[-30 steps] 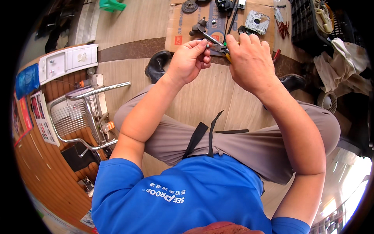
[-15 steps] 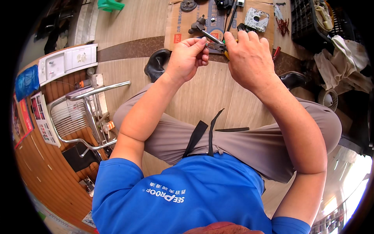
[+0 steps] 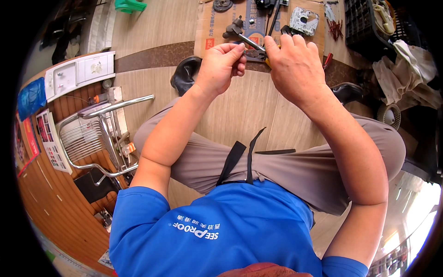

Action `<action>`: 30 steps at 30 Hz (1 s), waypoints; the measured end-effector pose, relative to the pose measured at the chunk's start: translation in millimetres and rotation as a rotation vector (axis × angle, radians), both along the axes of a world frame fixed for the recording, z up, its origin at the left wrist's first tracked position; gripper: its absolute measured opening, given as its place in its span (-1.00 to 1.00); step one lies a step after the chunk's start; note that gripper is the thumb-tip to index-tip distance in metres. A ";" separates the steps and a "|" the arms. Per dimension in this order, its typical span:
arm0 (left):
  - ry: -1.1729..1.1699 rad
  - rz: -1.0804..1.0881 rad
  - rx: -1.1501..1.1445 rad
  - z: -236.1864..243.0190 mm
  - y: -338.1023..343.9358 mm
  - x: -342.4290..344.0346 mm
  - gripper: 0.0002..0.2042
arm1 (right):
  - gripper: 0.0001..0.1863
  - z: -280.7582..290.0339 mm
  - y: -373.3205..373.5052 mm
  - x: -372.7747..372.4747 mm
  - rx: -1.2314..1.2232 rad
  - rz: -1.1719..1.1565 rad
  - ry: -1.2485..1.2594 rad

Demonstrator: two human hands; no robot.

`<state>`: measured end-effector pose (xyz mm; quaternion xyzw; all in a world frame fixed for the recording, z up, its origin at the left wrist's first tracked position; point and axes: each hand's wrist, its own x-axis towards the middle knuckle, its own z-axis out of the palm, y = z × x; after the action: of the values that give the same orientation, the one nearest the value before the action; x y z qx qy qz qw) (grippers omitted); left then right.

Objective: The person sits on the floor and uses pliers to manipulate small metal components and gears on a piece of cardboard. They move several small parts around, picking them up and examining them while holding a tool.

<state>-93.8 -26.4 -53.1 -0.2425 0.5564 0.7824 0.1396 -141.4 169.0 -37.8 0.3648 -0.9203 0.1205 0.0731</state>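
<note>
My right hand (image 3: 295, 64) is wrapped round the handles of a pair of pliers (image 3: 254, 54), whose yellow grips show a little beside the fingers. The jaws point left, toward my left hand (image 3: 222, 65). That hand is closed in a pinch, thumb against forefinger, right at the plier tips; whatever sits between the fingertips is too small to name. Just beyond the pliers a hammer (image 3: 234, 28) lies on a flattened cardboard sheet (image 3: 203, 46), its handle running toward my right hand. Farther right on the sheet rests a pale square metal plate (image 3: 304, 22) with a round hole.
A red-handled tool (image 3: 328, 61) lies right of my hand, and several reddish rods (image 3: 335, 30) lie beyond it. A black plastic crate (image 3: 367, 34) stands at the far right, near crumpled cloth (image 3: 406, 74). Metal-framed chair (image 3: 83, 138) at left; green stool (image 3: 130, 5) at far left.
Both hands stay almost in place. The plier jaws have turned slightly and show more broadly beside my left fingertips.
</note>
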 end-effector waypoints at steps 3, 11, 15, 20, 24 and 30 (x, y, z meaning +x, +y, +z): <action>0.002 0.013 -0.081 -0.7 3.7 1.4 -0.85 | -0.83 -3.5 -1.9 2.2 0.012 -0.023 0.004; -0.023 0.081 -0.060 -4.8 5.2 1.0 -0.85 | -0.84 -1.2 -7.3 3.9 0.039 -0.050 0.026; -0.030 0.086 -0.052 -5.4 4.5 1.3 -0.86 | -0.87 -0.8 -7.8 1.3 0.041 -0.021 0.016; -0.084 0.079 -0.044 -10.5 4.0 3.7 -0.86 | -0.75 -6.9 -8.9 -0.4 0.079 0.015 -0.071; -0.120 0.082 -0.040 -14.2 2.3 6.1 -0.87 | -0.84 -15.2 -10.0 -2.9 0.093 0.062 -0.138; -0.123 0.068 -0.055 -16.6 -0.5 7.3 -0.87 | -0.89 -13.7 -10.8 -2.9 0.083 0.073 -0.137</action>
<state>-86.6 -26.9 -69.7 -0.3127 0.5597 0.7546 0.1401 -144.3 158.2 -51.5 0.3917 -0.9135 0.1097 -0.0097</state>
